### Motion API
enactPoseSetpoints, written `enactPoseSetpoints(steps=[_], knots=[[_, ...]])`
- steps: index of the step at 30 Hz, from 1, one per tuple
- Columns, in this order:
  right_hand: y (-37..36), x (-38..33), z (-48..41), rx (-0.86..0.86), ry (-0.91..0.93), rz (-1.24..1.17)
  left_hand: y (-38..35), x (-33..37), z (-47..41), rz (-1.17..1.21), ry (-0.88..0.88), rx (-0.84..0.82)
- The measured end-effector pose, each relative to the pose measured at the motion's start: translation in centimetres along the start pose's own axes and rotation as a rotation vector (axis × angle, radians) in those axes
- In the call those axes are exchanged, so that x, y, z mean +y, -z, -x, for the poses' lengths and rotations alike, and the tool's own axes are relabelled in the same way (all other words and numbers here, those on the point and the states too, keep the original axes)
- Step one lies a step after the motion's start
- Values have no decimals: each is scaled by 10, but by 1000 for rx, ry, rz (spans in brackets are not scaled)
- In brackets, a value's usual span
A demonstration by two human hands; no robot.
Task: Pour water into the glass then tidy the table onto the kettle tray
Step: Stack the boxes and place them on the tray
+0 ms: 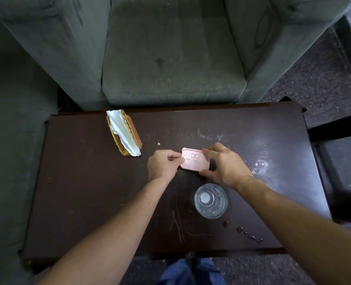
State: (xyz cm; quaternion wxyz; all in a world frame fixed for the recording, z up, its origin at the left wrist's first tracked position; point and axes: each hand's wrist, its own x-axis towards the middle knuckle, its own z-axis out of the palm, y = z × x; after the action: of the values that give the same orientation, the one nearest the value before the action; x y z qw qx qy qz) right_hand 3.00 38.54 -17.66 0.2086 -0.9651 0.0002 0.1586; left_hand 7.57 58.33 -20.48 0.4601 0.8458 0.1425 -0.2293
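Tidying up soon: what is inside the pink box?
The pink box is closed; only its lid with a small label shows. The contents are hidden.

We count on one tabletop (88, 182): one glass (210, 200), lower centre; one pink lidded box (195, 161), centre; one napkin holder (127, 136), upper left. Several water drops (239, 229), lower right. One grey armchair (170, 58), top. Two hands: left hand (162, 164), right hand (226, 165).
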Motion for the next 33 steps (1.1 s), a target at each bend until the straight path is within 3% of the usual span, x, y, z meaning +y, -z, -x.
enactPoseSetpoints(steps=[6, 16, 25, 28, 33], knots=[[0, -2, -5, -49, -49, 18, -1, 1, -1, 106, 162, -63], [8, -4, -21, -207, -87, 166, 3, 6, -16, -37, 153, -188], [13, -3, -26, -248, -82, 217, -4, 5, -11, -94, 94, -102], [9, 5, -21, -215, -153, 76, -3, 5, -8, -52, 111, -91], [-13, 18, -7, -78, -298, -456, -5, 14, -3, -45, 95, -98]])
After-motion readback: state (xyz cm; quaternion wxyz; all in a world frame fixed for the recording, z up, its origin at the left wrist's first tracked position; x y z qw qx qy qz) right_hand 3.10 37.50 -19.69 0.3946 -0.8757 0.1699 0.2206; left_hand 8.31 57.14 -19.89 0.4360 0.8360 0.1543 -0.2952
